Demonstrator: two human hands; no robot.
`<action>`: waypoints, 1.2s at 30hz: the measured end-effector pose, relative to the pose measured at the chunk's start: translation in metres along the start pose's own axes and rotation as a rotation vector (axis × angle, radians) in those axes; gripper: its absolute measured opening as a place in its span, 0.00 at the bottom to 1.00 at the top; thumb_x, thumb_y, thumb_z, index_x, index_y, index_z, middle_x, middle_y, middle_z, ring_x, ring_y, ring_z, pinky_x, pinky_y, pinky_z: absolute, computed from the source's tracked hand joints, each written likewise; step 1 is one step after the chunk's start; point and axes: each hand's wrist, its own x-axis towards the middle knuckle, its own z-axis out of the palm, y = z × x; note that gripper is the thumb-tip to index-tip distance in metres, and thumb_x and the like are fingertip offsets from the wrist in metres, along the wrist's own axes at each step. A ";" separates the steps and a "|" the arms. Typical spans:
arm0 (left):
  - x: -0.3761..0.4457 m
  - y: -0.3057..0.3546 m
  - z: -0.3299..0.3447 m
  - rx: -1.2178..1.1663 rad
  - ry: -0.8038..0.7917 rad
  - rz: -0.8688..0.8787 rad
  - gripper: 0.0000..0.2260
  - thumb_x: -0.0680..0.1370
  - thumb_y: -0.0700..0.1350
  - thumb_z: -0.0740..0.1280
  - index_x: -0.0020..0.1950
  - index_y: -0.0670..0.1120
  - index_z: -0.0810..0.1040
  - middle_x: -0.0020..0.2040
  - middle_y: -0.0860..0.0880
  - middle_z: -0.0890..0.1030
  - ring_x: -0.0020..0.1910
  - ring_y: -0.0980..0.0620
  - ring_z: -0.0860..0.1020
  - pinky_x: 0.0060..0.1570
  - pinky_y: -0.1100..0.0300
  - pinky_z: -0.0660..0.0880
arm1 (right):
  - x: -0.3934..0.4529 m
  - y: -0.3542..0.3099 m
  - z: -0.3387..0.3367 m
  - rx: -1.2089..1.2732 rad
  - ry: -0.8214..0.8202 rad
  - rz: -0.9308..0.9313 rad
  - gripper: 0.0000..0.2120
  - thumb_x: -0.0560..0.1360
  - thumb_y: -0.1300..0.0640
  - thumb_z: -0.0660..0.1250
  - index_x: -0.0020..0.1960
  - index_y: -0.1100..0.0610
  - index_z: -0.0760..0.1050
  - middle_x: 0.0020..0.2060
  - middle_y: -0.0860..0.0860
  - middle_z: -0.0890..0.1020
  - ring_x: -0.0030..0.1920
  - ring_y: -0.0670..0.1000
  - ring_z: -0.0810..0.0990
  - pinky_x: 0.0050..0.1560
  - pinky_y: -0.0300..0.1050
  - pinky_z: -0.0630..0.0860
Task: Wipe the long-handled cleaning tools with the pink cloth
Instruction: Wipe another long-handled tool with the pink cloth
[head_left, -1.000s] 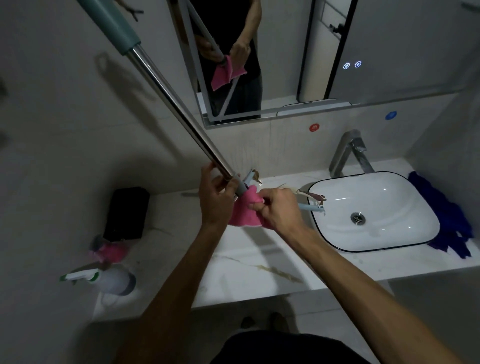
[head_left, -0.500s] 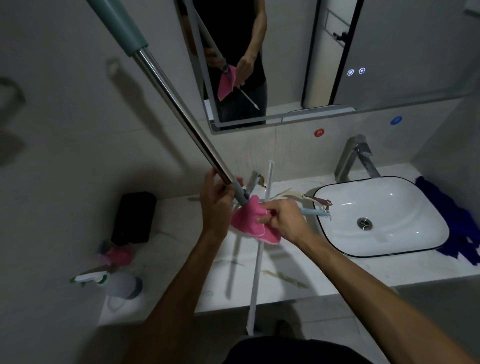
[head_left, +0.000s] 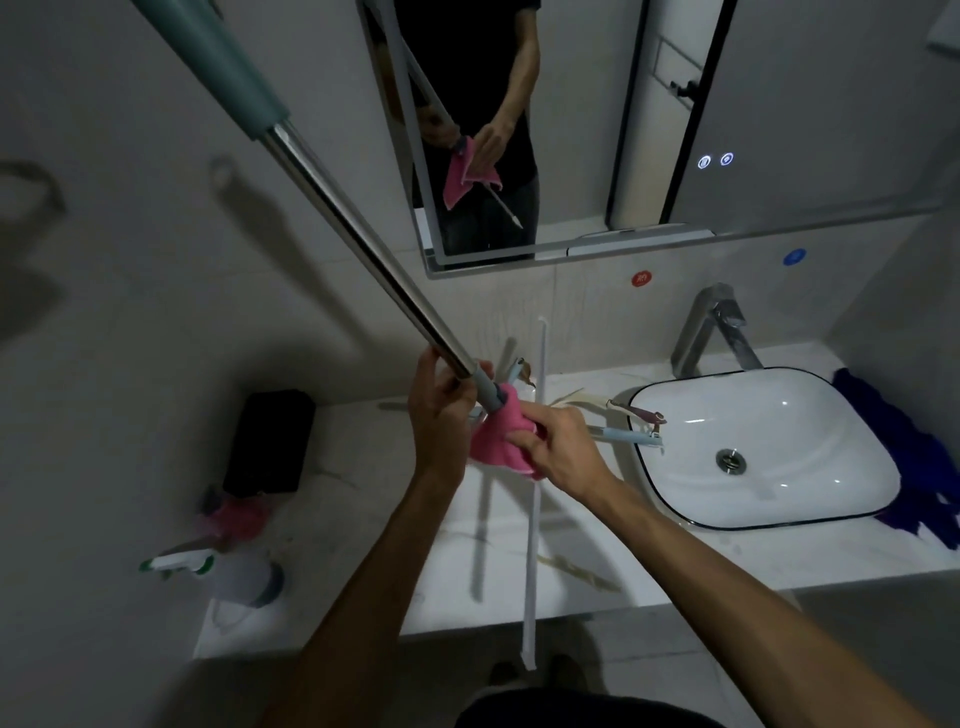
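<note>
A long tool with a shiny metal pole (head_left: 358, 249) and a teal grip at its top slants from the upper left down to the counter. My left hand (head_left: 441, 415) grips the pole near its lower end. My right hand (head_left: 561, 452) holds the pink cloth (head_left: 501, 436) bunched round the tool's lower joint. A thin white strip (head_left: 535, 519), apparently the tool's blade, runs from behind the cloth down past the counter's front edge. Other small tools (head_left: 631, 439) lie on the counter beside the basin.
A white basin (head_left: 769, 447) with a chrome tap (head_left: 711, 327) sits at the right, a dark blue cloth (head_left: 914, 457) beyond it. A black box (head_left: 270, 441), a spray bottle (head_left: 223, 569) and a pink item (head_left: 241, 519) stand at the left. A mirror (head_left: 623, 130) hangs above.
The thin white strip has swung into view below the cloth, hanging past the counter's edge. My right hand has shifted the cloth slightly on the joint. The left hand's grip is unchanged.
</note>
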 end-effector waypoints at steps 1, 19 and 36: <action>0.000 0.001 0.000 -0.012 0.008 -0.007 0.17 0.79 0.28 0.60 0.67 0.38 0.71 0.54 0.39 0.84 0.56 0.43 0.83 0.55 0.47 0.81 | -0.002 0.002 -0.001 0.038 0.012 0.016 0.07 0.80 0.63 0.66 0.48 0.54 0.82 0.31 0.51 0.81 0.28 0.46 0.81 0.31 0.39 0.78; 0.001 0.025 0.004 -0.030 -0.177 0.093 0.11 0.82 0.35 0.59 0.59 0.47 0.73 0.40 0.44 0.82 0.35 0.46 0.83 0.37 0.55 0.80 | 0.012 0.017 -0.013 0.853 0.355 0.943 0.15 0.77 0.61 0.72 0.61 0.66 0.75 0.49 0.57 0.82 0.44 0.54 0.82 0.41 0.46 0.79; 0.042 0.018 -0.005 0.319 0.031 0.020 0.05 0.78 0.35 0.65 0.51 0.43 0.75 0.47 0.48 0.82 0.46 0.54 0.82 0.45 0.61 0.81 | 0.029 -0.034 -0.009 0.372 0.187 0.261 0.07 0.80 0.59 0.68 0.50 0.48 0.83 0.44 0.48 0.85 0.45 0.44 0.83 0.47 0.41 0.80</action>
